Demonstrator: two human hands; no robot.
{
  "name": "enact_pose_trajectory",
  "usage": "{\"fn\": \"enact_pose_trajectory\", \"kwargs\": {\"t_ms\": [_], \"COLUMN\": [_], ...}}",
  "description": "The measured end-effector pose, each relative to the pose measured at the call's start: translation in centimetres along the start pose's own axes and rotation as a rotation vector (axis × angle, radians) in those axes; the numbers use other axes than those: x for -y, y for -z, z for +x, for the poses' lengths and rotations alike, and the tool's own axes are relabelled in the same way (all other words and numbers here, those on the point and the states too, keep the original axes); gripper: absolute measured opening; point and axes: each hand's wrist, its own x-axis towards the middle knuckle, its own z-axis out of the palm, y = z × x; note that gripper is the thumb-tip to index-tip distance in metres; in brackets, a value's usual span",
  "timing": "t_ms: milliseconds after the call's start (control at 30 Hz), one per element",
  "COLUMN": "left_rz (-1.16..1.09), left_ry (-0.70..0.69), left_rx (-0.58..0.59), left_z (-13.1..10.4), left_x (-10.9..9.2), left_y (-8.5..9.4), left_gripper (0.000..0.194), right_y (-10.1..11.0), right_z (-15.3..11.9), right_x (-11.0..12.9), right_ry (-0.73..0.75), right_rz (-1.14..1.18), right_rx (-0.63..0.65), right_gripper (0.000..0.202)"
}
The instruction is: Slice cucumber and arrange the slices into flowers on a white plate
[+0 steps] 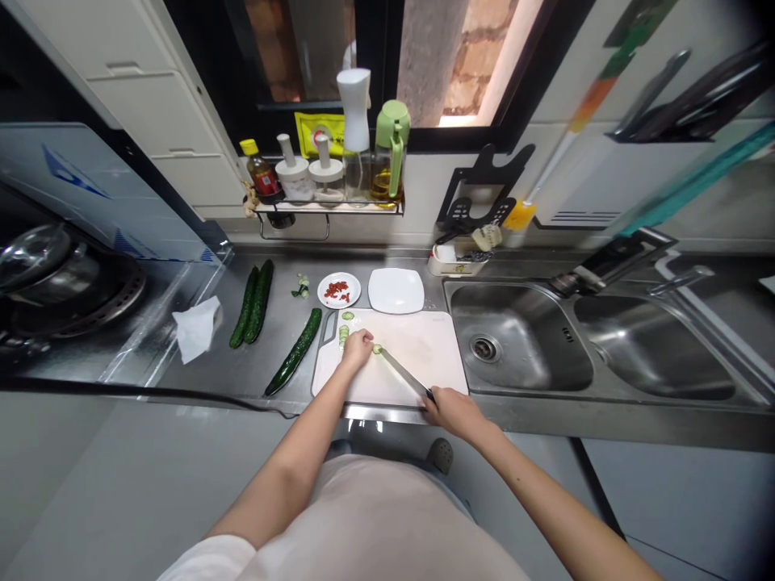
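Observation:
My right hand (455,411) is closed around the black handle of a kitchen knife (404,373), whose blade slants across the white cutting board (424,379). At the blade's tip sits a small piece of cucumber (377,349). Just left of that piece is my left hand (357,350), its fingers drawn together; whatever they may pinch is too small to make out. Several cucumber slices (343,335) lie in a row on the board beyond this hand, with another slice (348,315) near the far edge.
A whole cucumber (294,353) lies left of the board, two more cucumbers (259,303) farther left. Behind the board stand a plate of red pieces (324,299) and a white dish (395,290). The sink (521,347) is at right; a seasoning rack (339,207) hangs above.

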Motion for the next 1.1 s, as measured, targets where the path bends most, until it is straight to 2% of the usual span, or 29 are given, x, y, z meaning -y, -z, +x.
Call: {"fn": "enact_pose_trajectory", "kwargs": {"t_ms": [267, 633, 900, 1100], "left_rz": [-0.001, 0.021, 0.023, 0.021], "left_ry": [-0.007, -0.008, -0.007, -0.012], "left_rx": [-0.001, 0.007, 0.008, 0.006], "left_z": [0.0, 0.1, 0.2, 0.1], "left_x": [0.1, 0.1, 0.3, 0.2], "left_y": [-0.1, -0.1, -0.2, -0.1], "left_gripper": [0.023, 0.022, 0.024, 0.022], "right_y": [-0.1, 1.2, 1.0, 0.5], "right_z": [1.0, 1.1, 0.7, 1.2], "right_x": [0.6, 0.4, 0.1, 0.2], "right_ry": [0.018, 0.035, 0.023, 0.029], "right_rz": [-0.019, -0.078, -0.081, -0.076], "right_rx": [-0.030, -0.022, -0.005, -0.038], "right_gripper": [0.041, 0.040, 0.038, 0.039]}}
